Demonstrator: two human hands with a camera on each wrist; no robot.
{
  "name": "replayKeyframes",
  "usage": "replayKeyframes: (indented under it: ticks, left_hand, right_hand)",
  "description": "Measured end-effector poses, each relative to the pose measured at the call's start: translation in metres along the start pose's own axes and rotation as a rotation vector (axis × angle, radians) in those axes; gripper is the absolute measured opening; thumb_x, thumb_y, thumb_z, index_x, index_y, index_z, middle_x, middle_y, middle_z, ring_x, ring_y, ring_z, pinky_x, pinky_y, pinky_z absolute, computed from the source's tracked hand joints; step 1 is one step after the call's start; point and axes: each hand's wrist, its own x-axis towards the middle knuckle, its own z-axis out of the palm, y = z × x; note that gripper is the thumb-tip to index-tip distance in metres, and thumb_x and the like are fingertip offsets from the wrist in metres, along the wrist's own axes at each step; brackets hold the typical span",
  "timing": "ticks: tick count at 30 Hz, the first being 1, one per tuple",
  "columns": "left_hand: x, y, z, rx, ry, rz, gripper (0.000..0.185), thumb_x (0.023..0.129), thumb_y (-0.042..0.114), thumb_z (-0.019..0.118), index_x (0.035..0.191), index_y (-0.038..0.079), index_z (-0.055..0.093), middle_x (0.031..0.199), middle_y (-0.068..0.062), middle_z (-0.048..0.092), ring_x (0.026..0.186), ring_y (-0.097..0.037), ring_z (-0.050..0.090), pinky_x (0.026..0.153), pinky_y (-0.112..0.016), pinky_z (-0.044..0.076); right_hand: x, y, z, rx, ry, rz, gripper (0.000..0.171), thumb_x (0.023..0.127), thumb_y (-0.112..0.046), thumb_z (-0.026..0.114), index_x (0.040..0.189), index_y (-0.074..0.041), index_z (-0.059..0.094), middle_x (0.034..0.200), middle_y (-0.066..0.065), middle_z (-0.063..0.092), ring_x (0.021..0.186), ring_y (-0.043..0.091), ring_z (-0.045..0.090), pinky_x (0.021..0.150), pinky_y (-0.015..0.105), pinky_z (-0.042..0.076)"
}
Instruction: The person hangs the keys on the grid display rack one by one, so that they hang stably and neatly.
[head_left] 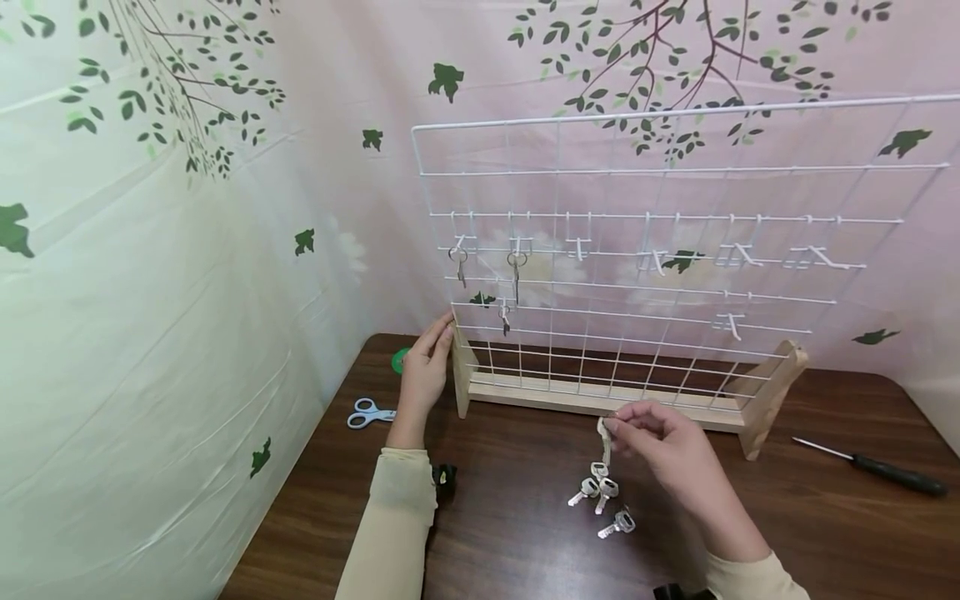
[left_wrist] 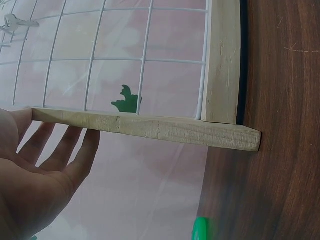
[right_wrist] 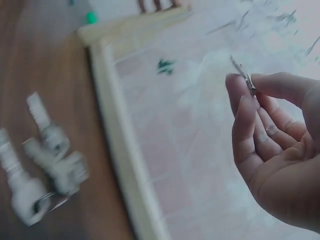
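Observation:
A white wire grid rack [head_left: 551,283] stands on a wooden base. My left hand [head_left: 426,371] grips the left wooden upright [left_wrist: 150,129], thumb on one side and fingers on the other. In front of the base, my right hand [head_left: 663,442] pinches a silver key [right_wrist: 240,67] between thumb and fingers, above the table. Below it, several loose keys [head_left: 606,492] lie in a small cluster, with another key [head_left: 619,524] apart, nearer me. On the rack's left side, three hooks carry a key [head_left: 461,271], a second key [head_left: 516,279] and a smaller one [head_left: 506,321].
Bare white hooks [head_left: 738,254] line the grid's middle and right. Blue scissors [head_left: 367,413] and a green round object [head_left: 401,360] lie left of the rack. A screwdriver [head_left: 892,473] lies on the right. A leaf-printed curtain [head_left: 337,100] hangs behind.

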Motion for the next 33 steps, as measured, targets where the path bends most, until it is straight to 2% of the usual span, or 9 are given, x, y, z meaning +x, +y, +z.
replayKeyframes:
  ticks: [3, 8, 17, 20, 24, 33]
  left_hand:
    - [0.000, 0.000, 0.000, -0.003, 0.002, 0.001, 0.041, 0.112, 0.034, 0.057, 0.151, 0.020, 0.064, 0.160, -0.006, 0.059, 0.153, -0.030, 0.052, 0.124, -0.052, 0.047]
    - [-0.001, 0.001, 0.000, -0.007, 0.000, 0.012, 0.041, 0.112, 0.033, 0.057, 0.150, 0.020, 0.064, 0.159, -0.006, 0.060, 0.152, -0.029, 0.053, 0.124, -0.050, 0.048]
    - [-0.001, 0.000, -0.001, -0.003, 0.002, 0.009, 0.042, 0.112, 0.038, 0.055, 0.150, 0.021, 0.064, 0.160, -0.005, 0.060, 0.152, -0.028, 0.053, 0.124, -0.051, 0.047]
    - [-0.001, 0.000, -0.002, -0.007, -0.003, 0.007, 0.043, 0.112, 0.039, 0.055, 0.151, 0.023, 0.063, 0.160, -0.004, 0.059, 0.153, -0.028, 0.052, 0.125, -0.052, 0.047]
    - [-0.002, 0.000, -0.002, -0.011, 0.000, 0.010, 0.042, 0.112, 0.038, 0.056, 0.151, 0.023, 0.064, 0.160, -0.004, 0.059, 0.152, -0.028, 0.053, 0.124, -0.051, 0.047]
    - [-0.003, 0.003, -0.001, -0.006, 0.006, 0.025, 0.041, 0.112, 0.034, 0.057, 0.150, 0.019, 0.064, 0.159, -0.007, 0.060, 0.151, -0.031, 0.054, 0.122, -0.053, 0.049]
  right_hand:
    - [0.005, -0.021, -0.003, 0.007, -0.022, -0.062, 0.019, 0.101, -0.014, 0.075, 0.110, 0.003, 0.072, 0.086, -0.011, 0.079, 0.077, 0.008, 0.075, 0.072, 0.026, 0.064]
    - [0.012, -0.055, -0.007, 0.020, -0.036, -0.109, 0.021, 0.102, -0.016, 0.075, 0.114, 0.001, 0.072, 0.089, -0.013, 0.080, 0.079, 0.011, 0.077, 0.074, 0.025, 0.064]
    - [0.030, -0.108, -0.005, 0.056, 0.067, -0.177, 0.025, 0.101, -0.024, 0.078, 0.117, -0.006, 0.076, 0.092, -0.013, 0.082, 0.080, 0.012, 0.080, 0.076, 0.026, 0.066]
    - [0.037, -0.119, -0.004, 0.047, 0.093, -0.212, 0.024, 0.101, -0.025, 0.078, 0.117, -0.008, 0.076, 0.092, -0.015, 0.081, 0.081, 0.009, 0.079, 0.077, 0.023, 0.065]
    - [0.046, -0.129, -0.002, 0.071, 0.091, -0.269, 0.022, 0.101, -0.023, 0.078, 0.117, -0.007, 0.076, 0.094, -0.012, 0.081, 0.081, 0.010, 0.079, 0.079, 0.025, 0.066]
    - [0.061, -0.140, -0.002, 0.120, 0.100, -0.346, 0.017, 0.102, -0.016, 0.075, 0.115, -0.006, 0.074, 0.097, -0.005, 0.081, 0.081, 0.013, 0.076, 0.079, 0.022, 0.066]
